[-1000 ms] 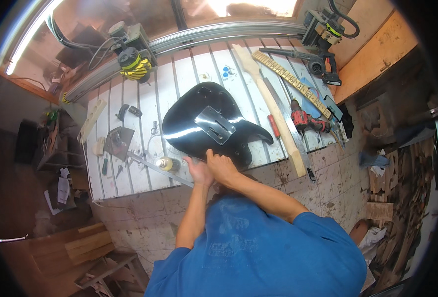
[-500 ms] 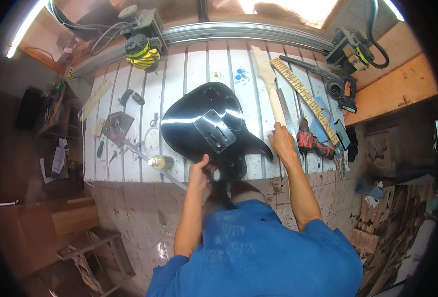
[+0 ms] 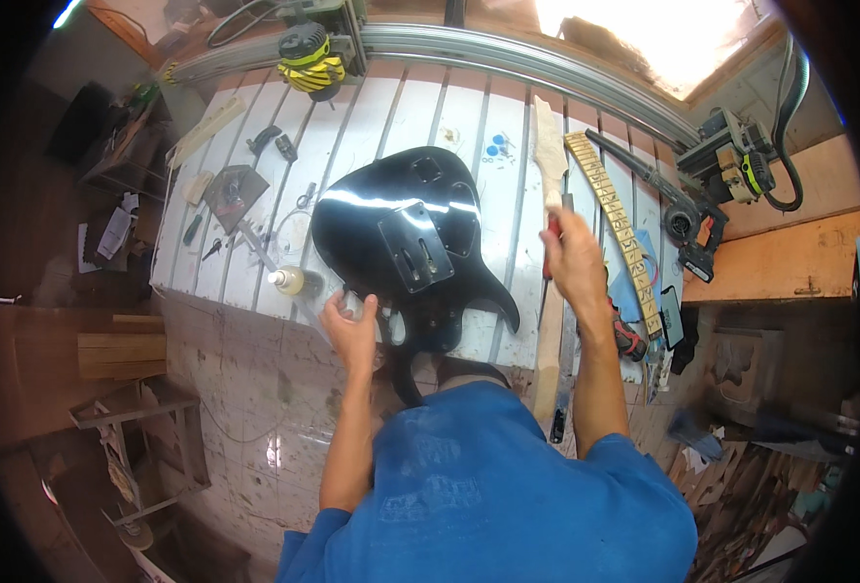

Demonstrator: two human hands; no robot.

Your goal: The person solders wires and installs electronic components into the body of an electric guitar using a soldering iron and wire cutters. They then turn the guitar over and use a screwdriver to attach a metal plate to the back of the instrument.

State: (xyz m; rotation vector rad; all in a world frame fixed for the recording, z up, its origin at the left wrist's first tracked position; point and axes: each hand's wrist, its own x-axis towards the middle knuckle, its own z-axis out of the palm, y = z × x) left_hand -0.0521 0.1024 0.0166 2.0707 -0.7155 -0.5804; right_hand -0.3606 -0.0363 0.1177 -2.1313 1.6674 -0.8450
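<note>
A glossy black electric guitar body (image 3: 357,238) lies back side up on the slatted white table, its lower end reaching toward my lap. A shiny dark plate (image 3: 412,248) with slots is on its back. My left hand (image 3: 350,328) is beside the body's near left edge, thumb and fingers apart, nothing visibly held. Over the pale wooden guitar neck (image 3: 550,155), my right hand (image 3: 578,260) is closed around a slim red-handled tool (image 3: 551,248). The tool's working end is hard to make out.
Right of the neck lie a fretted fingerboard (image 3: 617,219), a cordless blower (image 3: 685,219) and a partly hidden red power drill (image 3: 628,338). A small bottle (image 3: 287,281), a metal plate (image 3: 236,197) and a green screwdriver (image 3: 193,229) are at left. Router heads (image 3: 309,63) hang from the rail behind.
My left hand has let go of the guitar body's edge and moved left. My right hand has risen and now holds the red-handled tool. The whole view has shifted.
</note>
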